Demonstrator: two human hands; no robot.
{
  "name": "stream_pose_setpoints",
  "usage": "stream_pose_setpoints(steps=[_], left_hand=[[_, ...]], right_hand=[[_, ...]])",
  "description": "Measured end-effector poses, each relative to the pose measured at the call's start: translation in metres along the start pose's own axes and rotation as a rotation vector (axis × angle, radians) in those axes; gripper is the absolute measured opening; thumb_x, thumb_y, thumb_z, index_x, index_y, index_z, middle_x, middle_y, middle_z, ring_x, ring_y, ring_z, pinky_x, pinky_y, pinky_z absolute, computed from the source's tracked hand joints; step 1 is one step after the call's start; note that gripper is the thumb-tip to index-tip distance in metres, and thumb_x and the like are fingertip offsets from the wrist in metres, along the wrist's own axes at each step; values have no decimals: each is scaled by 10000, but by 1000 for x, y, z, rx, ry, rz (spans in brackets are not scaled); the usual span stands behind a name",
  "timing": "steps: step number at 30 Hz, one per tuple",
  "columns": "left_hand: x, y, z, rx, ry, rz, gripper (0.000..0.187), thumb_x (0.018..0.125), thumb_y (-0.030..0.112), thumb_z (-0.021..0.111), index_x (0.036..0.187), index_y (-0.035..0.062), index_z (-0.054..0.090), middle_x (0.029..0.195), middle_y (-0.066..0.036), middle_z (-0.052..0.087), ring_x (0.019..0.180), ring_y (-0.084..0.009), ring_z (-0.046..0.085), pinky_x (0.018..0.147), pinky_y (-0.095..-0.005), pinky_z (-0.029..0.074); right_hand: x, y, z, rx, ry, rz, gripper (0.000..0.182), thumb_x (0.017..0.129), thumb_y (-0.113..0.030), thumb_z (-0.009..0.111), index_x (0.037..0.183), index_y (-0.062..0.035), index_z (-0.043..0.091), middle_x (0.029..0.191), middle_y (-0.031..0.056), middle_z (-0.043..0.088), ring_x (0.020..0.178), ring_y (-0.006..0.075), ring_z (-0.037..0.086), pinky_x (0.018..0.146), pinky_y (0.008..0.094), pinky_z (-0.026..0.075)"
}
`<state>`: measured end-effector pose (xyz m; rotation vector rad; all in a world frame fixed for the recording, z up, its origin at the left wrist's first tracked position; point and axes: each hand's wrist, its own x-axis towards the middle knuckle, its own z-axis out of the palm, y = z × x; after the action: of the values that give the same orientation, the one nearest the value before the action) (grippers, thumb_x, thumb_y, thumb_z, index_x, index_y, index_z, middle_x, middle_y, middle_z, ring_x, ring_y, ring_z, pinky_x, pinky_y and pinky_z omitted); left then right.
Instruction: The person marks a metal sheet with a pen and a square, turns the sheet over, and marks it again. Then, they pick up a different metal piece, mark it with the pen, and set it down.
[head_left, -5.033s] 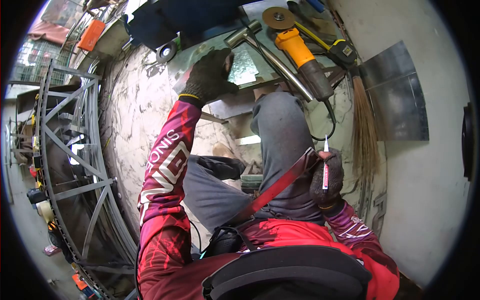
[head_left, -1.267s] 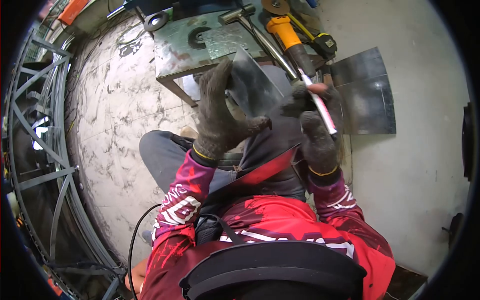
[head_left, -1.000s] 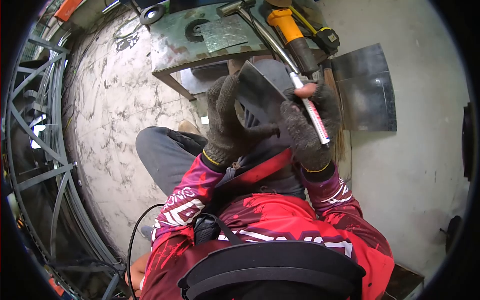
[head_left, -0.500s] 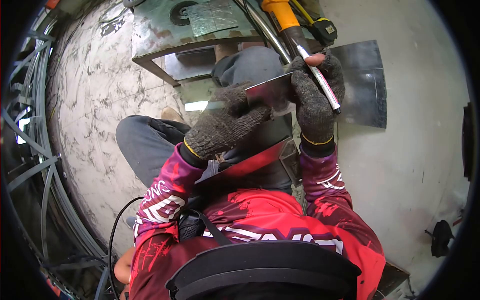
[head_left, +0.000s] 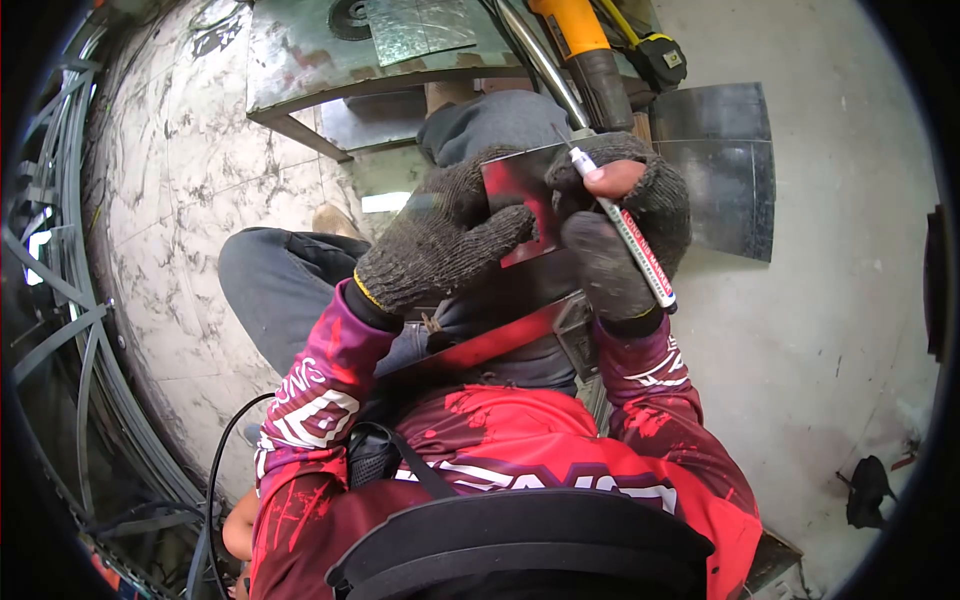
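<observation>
My left hand (head_left: 445,235), in a dark knit glove, grips the left side of a small shiny metal plate (head_left: 515,190), with the thumb across its face. The plate reflects red. My right hand (head_left: 630,220), gloved with a bare thumb showing, holds a white marker (head_left: 635,240) slanting across the glove, its tip toward the upper left beside the plate's upper right. Part of the plate's right side is hidden behind the right hand. Below both hands a larger reflective sheet (head_left: 480,348) lies across my lap.
A metal table (head_left: 300,75) ahead bears a disc (head_left: 352,18) and a thin sheet (head_left: 420,30). An orange power tool (head_left: 575,30) and tape measure (head_left: 662,60) lie near its right end. Dark sheets (head_left: 715,180) rest at right; metal strips (head_left: 75,330) at left.
The plate has tilted to show more of its face. My right hand has turned and the marker has shifted lower, with its upper end farther left. The view has moved slightly.
</observation>
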<state>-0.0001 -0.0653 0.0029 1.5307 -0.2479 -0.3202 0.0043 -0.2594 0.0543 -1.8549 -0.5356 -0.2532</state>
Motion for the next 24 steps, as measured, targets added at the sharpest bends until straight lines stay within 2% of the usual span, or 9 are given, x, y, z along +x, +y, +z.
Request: stream_pose_setpoints(steps=[4,6,14,16,18,19,22,23,24], left_hand=[[1,-5,-4,16,-62,-28,415,899,258,676,1244,33,624,1111,-186,672,1016,-318,649,892,-399,498],[1,-10,-4,-35,-66,22,453,907,249,675,1295,32,586,1130,-180,678,1025,-282,657,903,-379,500],[5,5,-8,-197,-136,-61,378,928,210,666,1241,3,618,1092,-99,695,972,-128,642,865,-308,513],[5,6,-9,-232,-104,-88,352,926,207,669,1210,2,635,1052,-81,701,946,-120,641,844,-301,515],[10,16,-16,-110,-201,-216,306,920,205,674,1147,1,656,968,-53,708,899,-118,636,803,-292,514],[13,16,-13,-177,-140,-80,244,904,237,706,880,-5,717,763,-51,702,630,-86,612,545,-279,465],[16,2,-12,-76,-52,114,260,887,233,710,775,-2,714,742,-72,695,611,-90,607,552,-268,469],[15,3,-18,-280,-136,-126,204,895,200,691,856,1,718,787,-69,700,676,-97,626,574,-265,471],[14,2,-19,-281,-141,-127,204,895,200,691,856,1,718,787,-69,700,676,-97,626,574,-265,471]], right_hand=[[0,3,10,-168,18,-59,184,843,-15,691,992,-64,595,912,109,647,729,182,616,640,295,509],[6,7,16,-240,118,-196,295,668,-32,811,893,-83,627,769,60,604,674,229,629,620,330,510],[-36,58,19,21,60,-53,120,878,-174,671,896,-58,645,784,9,643,616,122,564,591,265,460],[-16,37,-5,400,-196,948,148,933,-175,583,908,-46,653,773,5,643,631,112,574,601,256,466],[2,17,5,-37,34,11,99,932,-71,568,964,-18,645,810,50,663,711,108,634,626,254,523],[-3,23,6,56,98,69,89,928,-51,577,984,-6,630,833,69,662,721,120,643,629,244,530],[7,30,11,286,123,43,113,924,30,565,1031,11,533,875,135,630,754,169,644,720,257,555],[6,32,9,346,130,106,138,903,27,606,1031,9,560,874,113,626,777,164,648,721,255,547],[4,31,7,404,139,172,162,881,24,648,1031,7,588,873,92,623,799,159,651,722,254,540]])
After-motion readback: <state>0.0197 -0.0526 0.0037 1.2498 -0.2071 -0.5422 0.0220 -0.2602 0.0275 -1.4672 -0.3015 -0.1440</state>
